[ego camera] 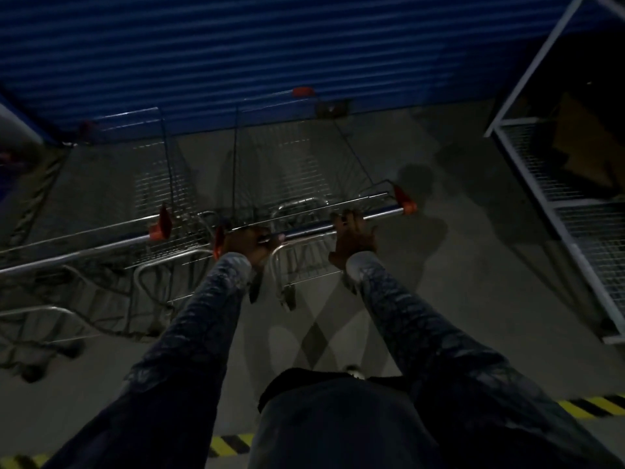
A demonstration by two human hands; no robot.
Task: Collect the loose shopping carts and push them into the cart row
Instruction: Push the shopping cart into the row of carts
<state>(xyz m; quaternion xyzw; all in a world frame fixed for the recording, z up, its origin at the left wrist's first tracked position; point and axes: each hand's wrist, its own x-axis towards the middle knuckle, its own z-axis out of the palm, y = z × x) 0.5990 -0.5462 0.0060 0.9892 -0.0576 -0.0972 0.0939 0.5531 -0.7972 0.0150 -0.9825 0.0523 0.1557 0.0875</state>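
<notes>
Your sleeves [203,316] stretch toward 12 o'clock; left hand [248,243] and right hand [353,236] both clasp handle [304,232] of cart [291,157], dead ahead, nose near shutter [270,45]. Step: pushing in. Next: steer it square beside 2nd cart [152,170] at 10 o'clock.

Shiny metal wire cart [291,170], seemingly plastic orange handle caps [407,201], matt concrete floor [456,265].

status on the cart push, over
Both curled round cart handle: left grip, right grip. Alongside on left, parked cart. Ahead, blue shutter; rack off right.
</notes>
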